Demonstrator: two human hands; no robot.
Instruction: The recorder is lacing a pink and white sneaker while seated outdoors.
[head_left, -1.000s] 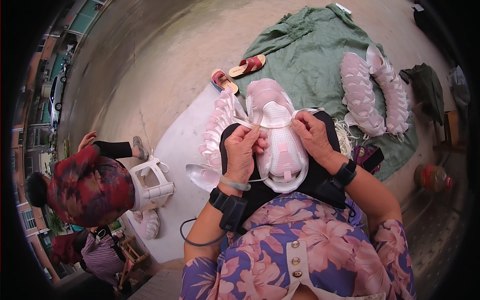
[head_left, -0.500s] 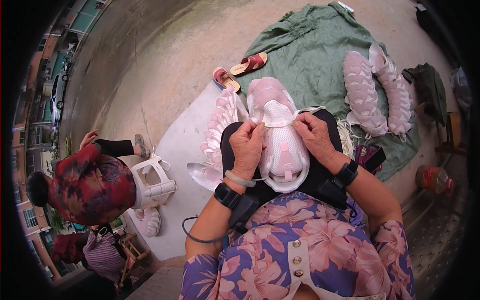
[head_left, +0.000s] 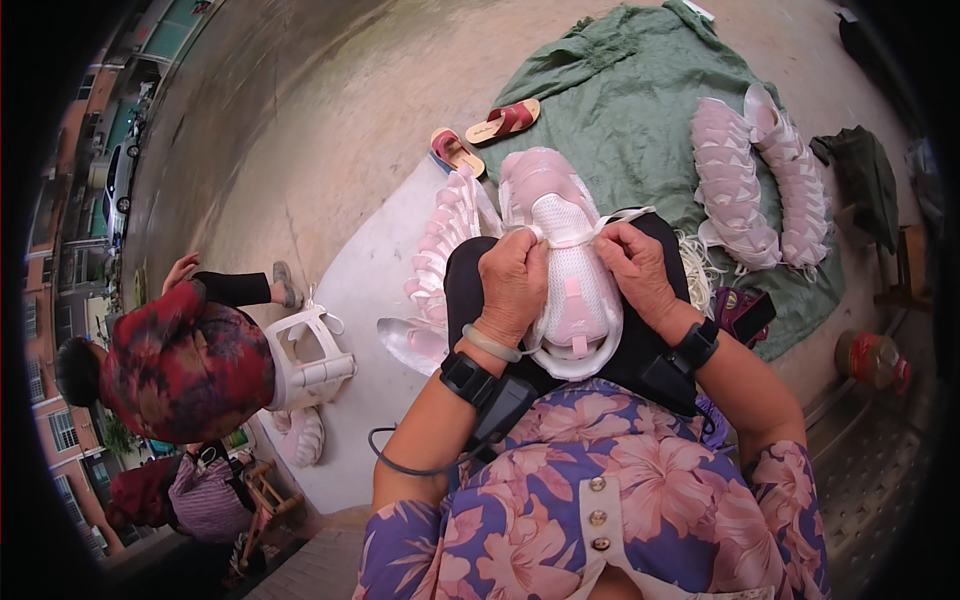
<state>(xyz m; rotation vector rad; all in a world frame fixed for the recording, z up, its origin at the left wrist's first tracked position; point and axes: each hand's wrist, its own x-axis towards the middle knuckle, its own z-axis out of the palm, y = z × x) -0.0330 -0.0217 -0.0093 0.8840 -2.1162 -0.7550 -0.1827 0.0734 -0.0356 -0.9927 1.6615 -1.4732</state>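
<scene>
A pink and white shoe upper [head_left: 578, 305] lies across my lap with its heel toward me and its white mesh tongue facing up. A white shoelace [head_left: 572, 240] crosses the tongue between my hands. My left hand [head_left: 513, 285] is closed over the left eyelet edge, thumb pressed against the curled fingers, pinching the lace. On the other edge, my right hand [head_left: 642, 272] pinches the lace between thumb and forefinger; a loose length of it trails above that hand. More pink uppers sit nested beyond the one being laced.
Nested shoe uppers stand left of my knee [head_left: 437, 250] and on the green sheet [head_left: 600, 85] at right [head_left: 735, 190]. White laces [head_left: 695, 265] lie by my right knee, near a phone [head_left: 752, 316]. Red sandals [head_left: 505, 122] lie ahead. A co-worker [head_left: 190, 365] sits left on a white stool [head_left: 310, 355].
My left hand has turned inward and closed more tightly at the eyelet edge, shifting slightly right. My right hand still pinches at the other edge. The view has shifted a little.
</scene>
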